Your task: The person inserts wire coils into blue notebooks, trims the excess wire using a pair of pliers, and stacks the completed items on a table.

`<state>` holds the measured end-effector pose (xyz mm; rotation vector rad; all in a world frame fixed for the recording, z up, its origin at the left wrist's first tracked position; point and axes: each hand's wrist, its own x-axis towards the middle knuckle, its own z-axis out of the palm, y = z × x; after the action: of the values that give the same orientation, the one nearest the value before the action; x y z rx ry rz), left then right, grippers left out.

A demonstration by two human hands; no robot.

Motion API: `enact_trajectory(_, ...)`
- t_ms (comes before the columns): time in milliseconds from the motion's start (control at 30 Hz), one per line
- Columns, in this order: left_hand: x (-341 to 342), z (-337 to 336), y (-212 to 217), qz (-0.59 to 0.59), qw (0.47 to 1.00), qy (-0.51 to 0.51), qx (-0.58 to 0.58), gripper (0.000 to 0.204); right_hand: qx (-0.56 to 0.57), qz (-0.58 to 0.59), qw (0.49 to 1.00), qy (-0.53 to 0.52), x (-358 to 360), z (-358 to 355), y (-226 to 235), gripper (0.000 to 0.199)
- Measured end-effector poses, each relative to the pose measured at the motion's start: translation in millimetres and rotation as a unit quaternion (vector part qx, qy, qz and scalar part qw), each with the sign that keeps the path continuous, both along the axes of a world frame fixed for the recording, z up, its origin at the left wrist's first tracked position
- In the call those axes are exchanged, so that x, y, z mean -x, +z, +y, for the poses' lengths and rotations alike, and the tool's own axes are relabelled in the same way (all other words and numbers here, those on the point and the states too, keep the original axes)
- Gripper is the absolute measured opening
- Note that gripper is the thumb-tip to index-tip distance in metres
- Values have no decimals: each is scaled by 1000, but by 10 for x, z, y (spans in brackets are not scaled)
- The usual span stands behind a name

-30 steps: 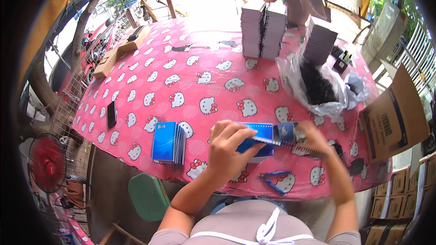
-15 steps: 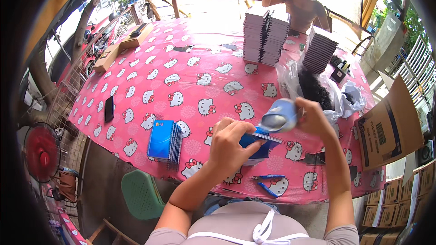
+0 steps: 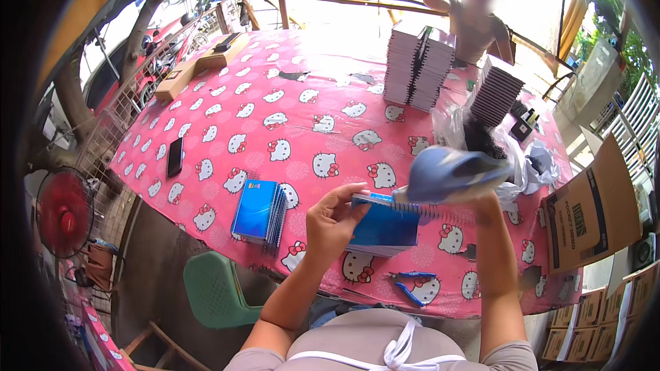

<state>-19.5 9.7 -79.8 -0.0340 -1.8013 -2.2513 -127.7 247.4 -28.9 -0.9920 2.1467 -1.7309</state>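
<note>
A blue notebook (image 3: 386, 225) is lying near the front edge of the worktop (image 3: 297, 180), cover up, with a pale layer of pages showing below it. Its upper left corner is sitting inside the grip of the left hand (image 3: 337, 216), which is closing on it, the thumb in front and the fingers behind the top edge. The rest of the notebook is extending to the right of that grip, uncovered. A thin spiral coil (image 3: 445, 216) is running along the top edge and jutting past the right corner.

Just above that end, the right hand (image 3: 485, 200) is gripping a blurred blue-grey object (image 3: 450, 175), which is hiding most of the fingers; the notebook is lying to the left of this grip and below it.

Blue pliers (image 3: 412, 287) are resting in front of the notebook, handles spread. To the left, a stack of blue notebooks (image 3: 256, 209) is standing apart, with a black phone (image 3: 175, 156) lying beyond. Farther back, tall stacks of bound books (image 3: 418, 69) are rising, and a co-worker (image 3: 474, 34) is holding one arm up by the head.
</note>
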Motion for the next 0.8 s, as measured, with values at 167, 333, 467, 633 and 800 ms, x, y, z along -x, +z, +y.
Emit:
enact_trajectory(167,-22,-44,0,-37,999,4,-25,40,-132,105,983,-70,71,-120,-31,40)
enact_trajectory(333,44,-87,-64,-5,996,-29,-88,42,-148,121,979,-75,83,-181,-113,38)
enact_trajectory(467,75,-191,-166,-2,990,-60,-129,39,-127,60,985,-99,1,-178,-229,34)
enact_trajectory(633,76,-185,-109,14,981,-107,-163,24,-470,181,785,-362,-65,260,-1186,39)
enact_trajectory(800,-63,-21,192,182,982,17,47,22,-538,222,740,-338,-848,554,-1938,72)
